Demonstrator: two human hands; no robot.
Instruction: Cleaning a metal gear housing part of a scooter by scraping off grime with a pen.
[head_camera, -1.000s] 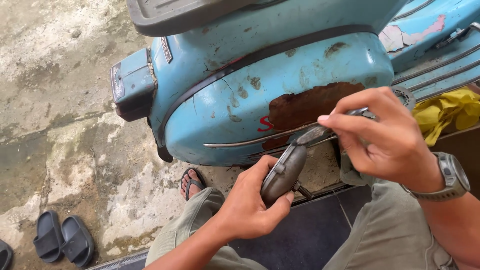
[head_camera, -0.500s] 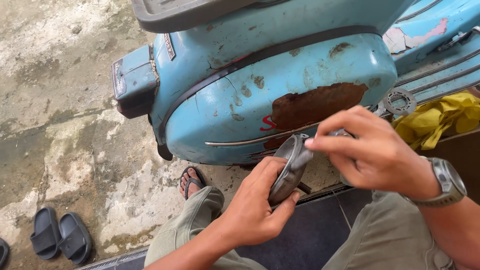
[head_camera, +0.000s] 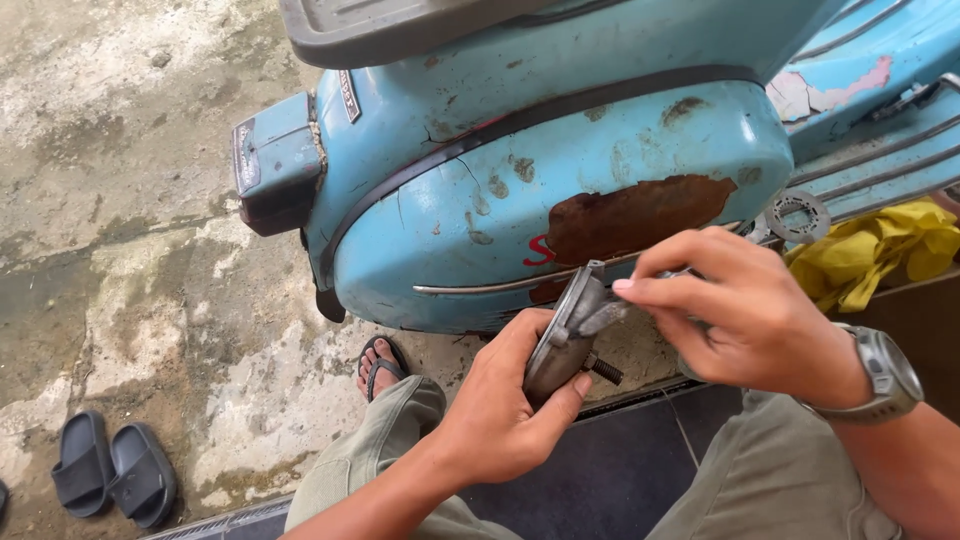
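Left hand (head_camera: 500, 410) fingers wrapped round a grey metal part (head_camera: 565, 335); right hand (head_camera: 750, 320) fingers pinching its top edge, blue scooter (head_camera: 560, 150) just beyond.

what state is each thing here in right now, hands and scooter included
left hand: closed around the grey metal part
right hand: fingers pinching at the part's upper edge
grey metal part: held on edge, threaded stud sticking out below
blue scooter: parked, paint chipped
rust patch: bare brown metal on the side panel
black sandals: lying as a pair on the concrete
yellow cloth: crumpled
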